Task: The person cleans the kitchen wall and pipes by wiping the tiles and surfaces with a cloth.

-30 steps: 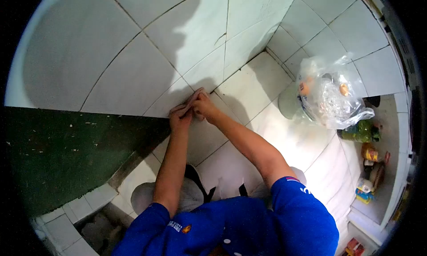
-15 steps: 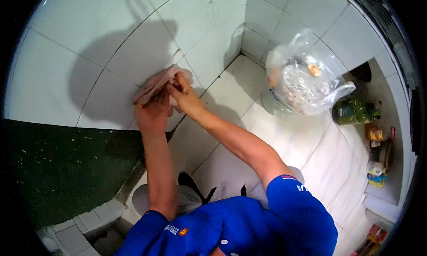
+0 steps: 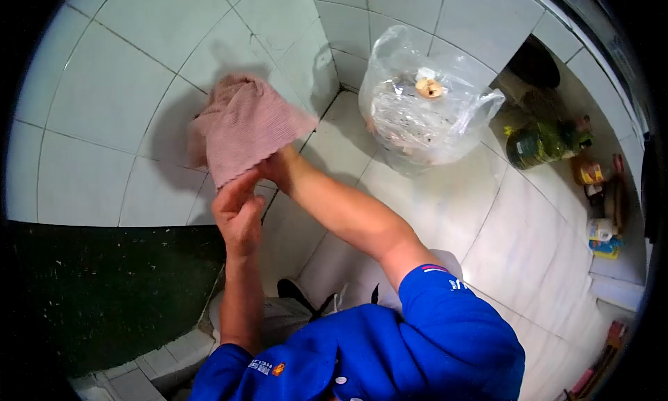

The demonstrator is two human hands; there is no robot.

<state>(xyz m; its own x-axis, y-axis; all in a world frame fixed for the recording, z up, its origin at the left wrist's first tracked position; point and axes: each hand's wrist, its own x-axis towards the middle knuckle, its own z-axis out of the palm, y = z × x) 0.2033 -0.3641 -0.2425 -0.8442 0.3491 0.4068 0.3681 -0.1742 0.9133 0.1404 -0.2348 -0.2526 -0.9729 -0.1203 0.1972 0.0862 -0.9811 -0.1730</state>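
Observation:
A pink ribbed cloth [image 3: 254, 126] is spread out in front of the tiled wall, draped over the fingers of my right hand [image 3: 280, 167]. Only the wrist and heel of that hand show, so its grip is hidden. My left hand [image 3: 240, 216] is closed at the cloth's lower edge, with its fingers curled and the fingertips partly under the fabric. Both hands are close together, left of the floor's edge.
Pale tiles cover the wall [image 3: 94, 95] and floor [image 3: 424, 206]. A clear plastic bag [image 3: 445, 126] of rubbish stands in the corner. Right of it, a niche holds a green bottle [image 3: 539, 145] and several small containers. A dark green surface [image 3: 118, 289] lies at lower left.
The cloth was bunched between both hands against the wall; now it is spread wider, over the right hand. The left hand has shifted down to its lower edge. The view has turned slightly.

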